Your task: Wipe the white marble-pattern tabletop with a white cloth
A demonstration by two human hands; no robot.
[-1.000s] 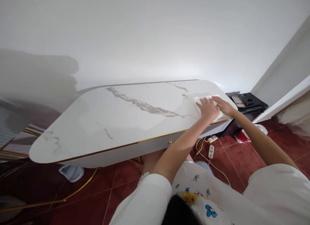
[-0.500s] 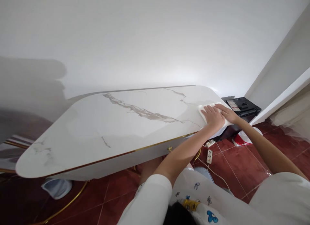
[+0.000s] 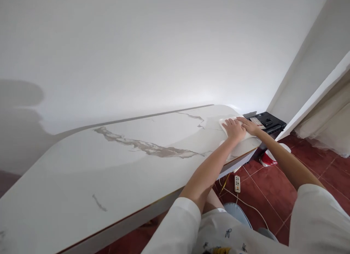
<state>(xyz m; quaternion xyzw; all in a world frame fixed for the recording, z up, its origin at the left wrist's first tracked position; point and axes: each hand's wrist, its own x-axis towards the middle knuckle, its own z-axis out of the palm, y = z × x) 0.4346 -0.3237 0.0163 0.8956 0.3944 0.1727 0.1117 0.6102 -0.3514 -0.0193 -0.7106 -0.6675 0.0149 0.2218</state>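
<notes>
A folded white cloth (image 3: 223, 123) lies on the far right end of a white tabletop (image 3: 115, 177) with grey-brown marble veins. My left hand (image 3: 234, 130) holds the cloth against the surface, its fingers stretched over it. Beside it, my right hand (image 3: 249, 126) also presses on the cloth, its fingertips meeting the fingers of my left hand. Both hands cover much of the cloth, and the palms are hidden.
A white wall (image 3: 136, 57) runs along the table's back edge. Past the right end sits a black case (image 3: 270, 122). On the red tiled floor (image 3: 265, 188) are a power strip (image 3: 237, 184) with its cable and a red-and-white bucket (image 3: 269, 158). A pale curtain (image 3: 325, 126) hangs at right.
The view has shifted, so the tabletop looks larger and its left end runs out of frame. Both hands and the cloth stay together near the right end, a little farther from the front edge.
</notes>
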